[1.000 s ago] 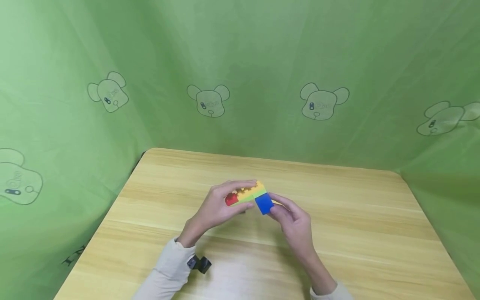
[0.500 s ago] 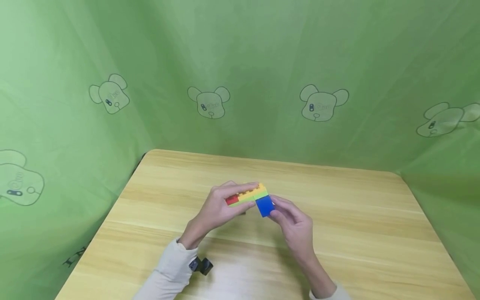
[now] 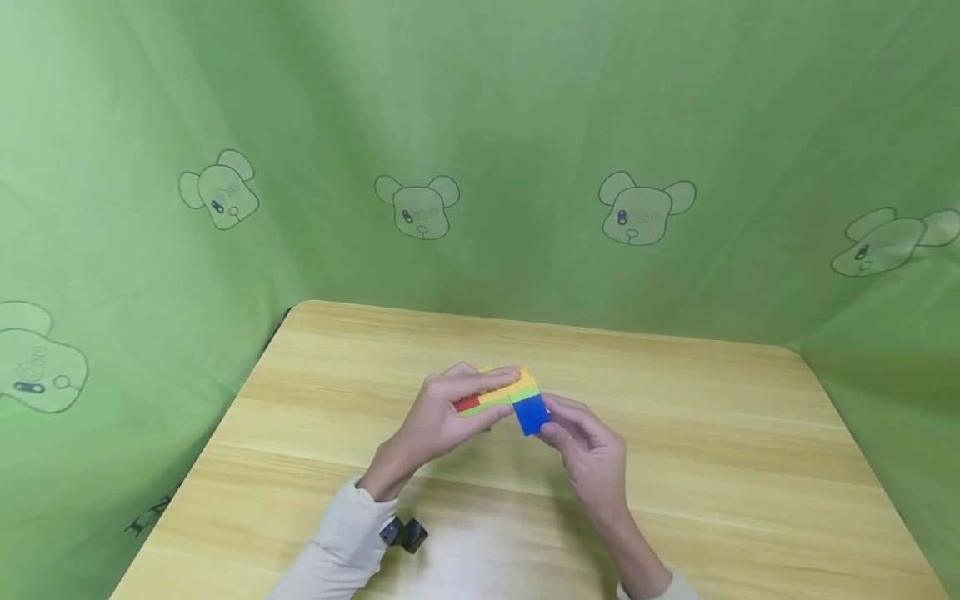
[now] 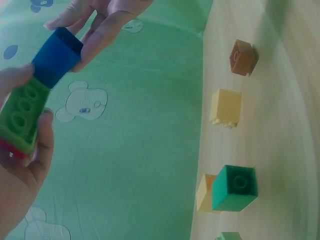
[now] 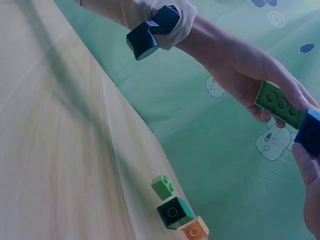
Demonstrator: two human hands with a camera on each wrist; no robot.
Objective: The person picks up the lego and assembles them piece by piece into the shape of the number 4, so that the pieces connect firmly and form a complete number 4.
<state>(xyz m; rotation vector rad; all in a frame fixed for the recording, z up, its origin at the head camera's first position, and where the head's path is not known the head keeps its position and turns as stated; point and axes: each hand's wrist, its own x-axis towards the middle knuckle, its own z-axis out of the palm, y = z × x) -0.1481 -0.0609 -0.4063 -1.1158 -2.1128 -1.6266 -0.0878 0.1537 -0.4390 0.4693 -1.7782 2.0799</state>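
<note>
In the head view my left hand (image 3: 438, 412) grips a joined stack of toy building bricks from its left side. Its fingers lie along the studded yellow brick (image 3: 497, 389), with the thumb below. A red brick (image 3: 467, 403) forms the left end, and a long light green brick (image 3: 487, 407) runs underneath. My right hand (image 3: 596, 462) pinches a blue brick (image 3: 532, 415) between thumb and fingers. This blue brick sits against the underside of the stack's right end. Hollow tubes of the light green brick (image 4: 22, 115) show in the left wrist view. Fingers hide part of the yellow brick.
Loose bricks stand on the wooden table (image 3: 712, 433): brown (image 4: 242, 57), pale yellow (image 4: 226, 106), dark green (image 4: 234, 187) and a small light green one (image 5: 162, 186). A green curtain (image 3: 525, 275) surrounds the table. A black camera (image 3: 405, 533) sits on the left wrist.
Both hands and the bricks have shifted slightly down and right in the head view. The left fingers cover more of the yellow studs, and the stack has turned a little.
</note>
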